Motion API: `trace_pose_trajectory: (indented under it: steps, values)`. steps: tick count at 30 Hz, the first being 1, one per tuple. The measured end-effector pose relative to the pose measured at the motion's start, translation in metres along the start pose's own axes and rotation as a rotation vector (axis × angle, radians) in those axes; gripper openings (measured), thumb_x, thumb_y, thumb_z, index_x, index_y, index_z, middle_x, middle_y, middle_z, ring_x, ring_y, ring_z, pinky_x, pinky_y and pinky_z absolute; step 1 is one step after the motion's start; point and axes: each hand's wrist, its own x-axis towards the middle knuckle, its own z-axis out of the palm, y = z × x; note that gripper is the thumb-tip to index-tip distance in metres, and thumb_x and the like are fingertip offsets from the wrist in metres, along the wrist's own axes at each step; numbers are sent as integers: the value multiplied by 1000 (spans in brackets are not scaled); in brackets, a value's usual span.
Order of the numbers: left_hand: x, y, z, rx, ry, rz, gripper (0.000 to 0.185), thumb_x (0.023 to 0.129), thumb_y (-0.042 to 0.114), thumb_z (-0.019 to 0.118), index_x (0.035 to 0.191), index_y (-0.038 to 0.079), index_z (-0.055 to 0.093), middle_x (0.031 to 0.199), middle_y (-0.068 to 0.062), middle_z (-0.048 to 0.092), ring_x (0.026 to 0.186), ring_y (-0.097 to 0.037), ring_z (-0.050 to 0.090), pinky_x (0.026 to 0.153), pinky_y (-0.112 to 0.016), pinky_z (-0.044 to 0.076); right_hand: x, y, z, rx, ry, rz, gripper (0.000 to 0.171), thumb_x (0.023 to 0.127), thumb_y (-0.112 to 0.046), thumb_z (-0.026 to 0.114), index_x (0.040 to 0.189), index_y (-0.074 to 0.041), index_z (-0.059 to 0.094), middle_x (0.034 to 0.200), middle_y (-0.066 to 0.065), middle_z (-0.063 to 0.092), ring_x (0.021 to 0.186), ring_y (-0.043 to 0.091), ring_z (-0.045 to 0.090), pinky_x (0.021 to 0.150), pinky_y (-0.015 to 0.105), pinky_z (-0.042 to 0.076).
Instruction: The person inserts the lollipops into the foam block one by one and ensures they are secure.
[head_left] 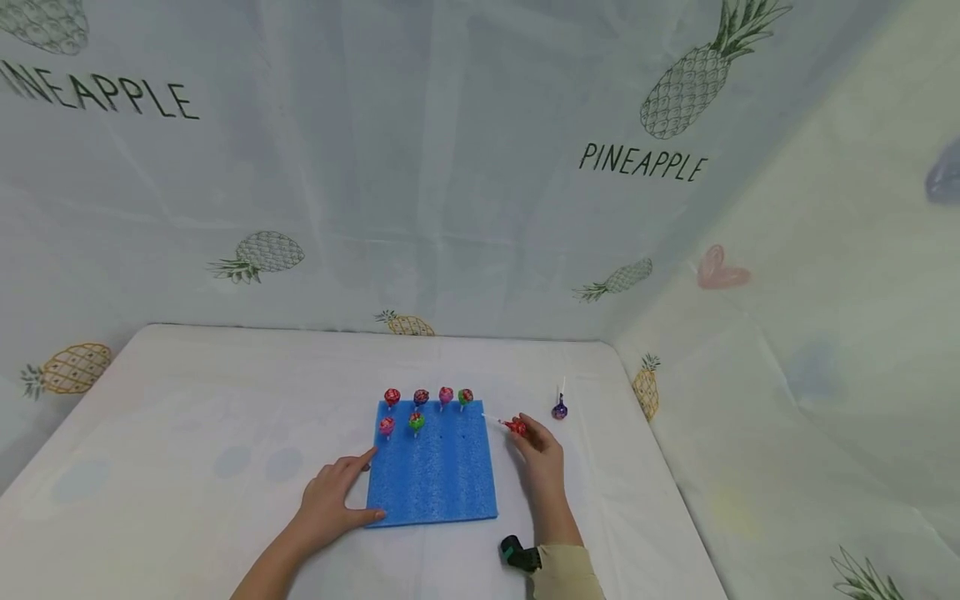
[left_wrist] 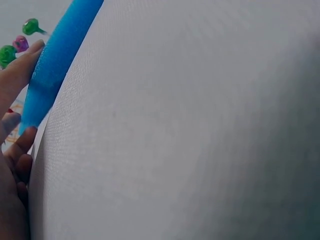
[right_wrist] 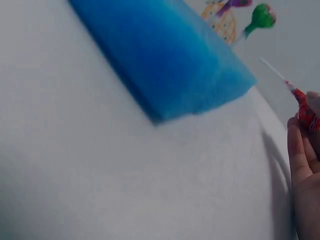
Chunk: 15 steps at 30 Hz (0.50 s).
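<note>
My right hand (head_left: 542,450) pinches a red-wrapped lollipop (right_wrist: 306,112) by its candy end. Its white stick points left, toward the back right corner of a blue foam board (head_left: 435,483). At the board's left side, my left hand (head_left: 330,504) is spread along the edge, with the thumb at the front corner and a fingertip farther back. Several wrapped lollipops stand upright in the foam along the back edge, among them a red one (head_left: 392,397) and a green-and-red one (head_left: 466,396). In front of them stand a pink one (head_left: 387,426) and a green one (head_left: 416,422).
To the right of the board, a purple-wrapped lollipop (head_left: 559,411) lies on the white-covered table (head_left: 247,400), its stick pointing away. A dark wrist camera (head_left: 519,554) sticks out by the right sleeve. A pineapple-print cloth (head_left: 420,167) hangs behind the table.
</note>
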Motion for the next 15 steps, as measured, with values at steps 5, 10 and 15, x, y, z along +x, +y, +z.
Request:
trace_pose_trajectory:
  steps: [5, 10, 15]
  values:
    - [0, 1, 0, -10, -3, -4, 102, 66, 62, 81, 148, 14, 42, 125, -5, 56, 111, -29, 48, 89, -55, 43, -10, -11, 7, 97, -24, 34, 44, 87, -3, 72, 129, -1, 60, 120, 14, 66, 98, 18, 64, 79, 20, 52]
    - [2, -1, 1, -2, -2, -4, 102, 65, 63, 80, 148, 15, 43, 125, -4, 56, 110, -28, 49, 88, -54, 43, -15, -17, 13, 148, -19, 19, 35, 86, -3, 73, 121, 0, 65, 117, 15, 66, 99, 18, 66, 81, 23, 52]
    - [2, -1, 1, -2, -3, -7, 103, 65, 63, 80, 148, 14, 43, 125, -4, 56, 109, -27, 49, 88, -53, 44, -24, -28, 20, 103, 13, 35, 31, 86, -6, 74, 116, -6, 70, 114, 11, 67, 100, 20, 65, 81, 23, 53]
